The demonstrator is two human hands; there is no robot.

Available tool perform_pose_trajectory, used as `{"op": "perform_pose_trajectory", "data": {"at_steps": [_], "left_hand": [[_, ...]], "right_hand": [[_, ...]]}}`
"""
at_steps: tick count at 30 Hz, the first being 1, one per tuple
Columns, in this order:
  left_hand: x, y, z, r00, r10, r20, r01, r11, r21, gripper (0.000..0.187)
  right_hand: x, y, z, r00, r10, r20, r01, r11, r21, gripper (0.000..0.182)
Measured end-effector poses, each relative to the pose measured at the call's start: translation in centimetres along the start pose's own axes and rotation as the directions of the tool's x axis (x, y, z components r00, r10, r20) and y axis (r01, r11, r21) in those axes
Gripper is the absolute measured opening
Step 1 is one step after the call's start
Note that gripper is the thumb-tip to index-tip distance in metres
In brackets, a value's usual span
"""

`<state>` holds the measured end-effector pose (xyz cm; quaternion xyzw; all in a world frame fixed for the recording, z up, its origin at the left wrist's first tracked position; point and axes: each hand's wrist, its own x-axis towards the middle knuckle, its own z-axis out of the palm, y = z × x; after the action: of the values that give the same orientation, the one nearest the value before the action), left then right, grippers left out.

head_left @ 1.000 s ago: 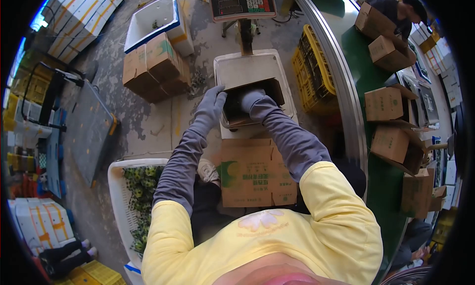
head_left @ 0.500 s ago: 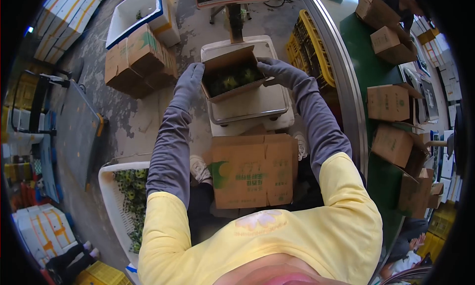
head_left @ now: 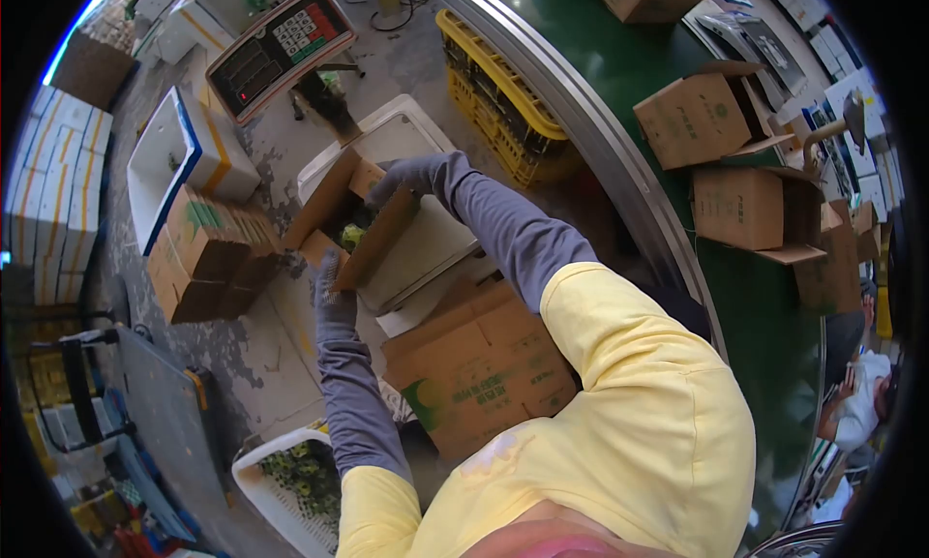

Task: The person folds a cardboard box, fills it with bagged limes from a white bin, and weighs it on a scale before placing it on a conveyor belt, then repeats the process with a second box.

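Observation:
An open cardboard box (head_left: pixel 341 212) with green fruit inside sits tilted above the steel scale platform (head_left: pixel 411 239). My left hand (head_left: pixel 333 285), in a grey glove, grips the box's near lower corner. My right hand (head_left: pixel 404 176), also gloved, holds the box's far flap edge. Both arms wear grey sleeves under a yellow shirt. The scale's display head (head_left: pixel 279 50) with its keypad stands behind the platform.
A closed printed carton (head_left: pixel 474 364) rests below my arms. Stacked cartons (head_left: pixel 208 253) and a white foam box (head_left: pixel 169 166) lie left. A white crate of green fruit (head_left: pixel 295 471) sits below. A yellow crate (head_left: pixel 498 98) borders the green conveyor (head_left: pixel 677 151) carrying open boxes (head_left: pixel 702 118).
The box has been lifted off the scale platform and tipped; my left hand dropped to its lower corner. The view has swung round to the right.

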<state>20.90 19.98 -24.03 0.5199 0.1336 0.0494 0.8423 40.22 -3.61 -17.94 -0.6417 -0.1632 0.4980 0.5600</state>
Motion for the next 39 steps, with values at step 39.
{"op": "perform_pose_trajectory", "data": {"at_steps": [39], "left_hand": [[5.8,2.9,50.2,0.953,-0.208,0.221,0.02,0.77,0.637,0.072]], "right_hand": [[-11.5,8.3,4.8,0.588,0.102,-0.802,0.798,-0.236,0.555,0.025]]}}
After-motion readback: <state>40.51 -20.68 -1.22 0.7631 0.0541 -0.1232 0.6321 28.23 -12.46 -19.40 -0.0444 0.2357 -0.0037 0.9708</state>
